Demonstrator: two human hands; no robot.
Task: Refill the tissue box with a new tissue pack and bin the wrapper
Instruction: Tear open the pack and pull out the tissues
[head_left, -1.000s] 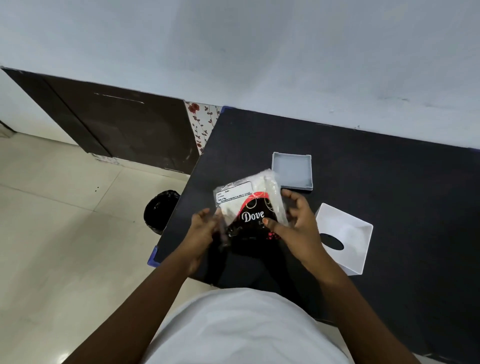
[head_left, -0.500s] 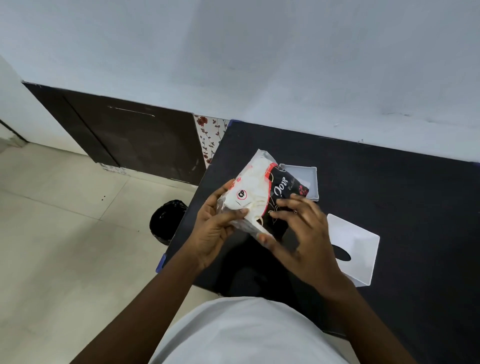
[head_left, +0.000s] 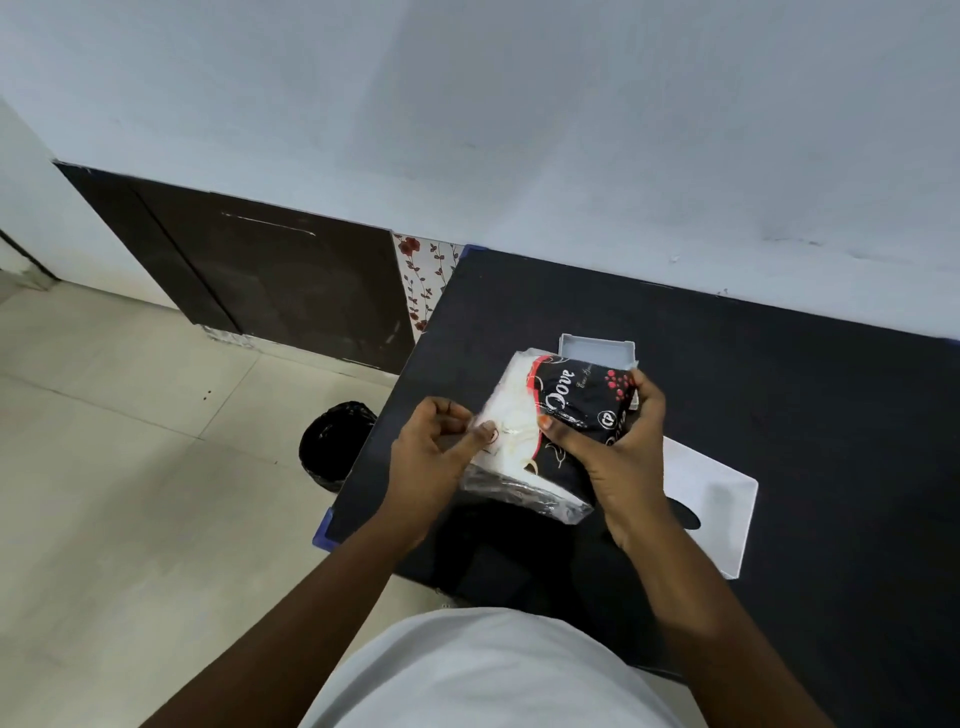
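Black-and-white plastic-wrapped tissue pack, "Dove" printed on it, held above the near left corner of the black table, wrapper apparently unopened. Left hand: thumb and fingers pinching the pack's white end at 9 o'clock. Right hand: closed around the dark printed end at 3 o'clock. White tissue-box cover, oval slot visible, lies on the table at 4 o'clock of the pack, partly behind the right wrist. White box base, seemingly empty, sits at 12 o'clock just beyond the pack. Black-lined bin stands on the tiled floor at 9 o'clock, beside the table. Status, judged: box opened; wrapper removal, loading, closing and binning outstanding.
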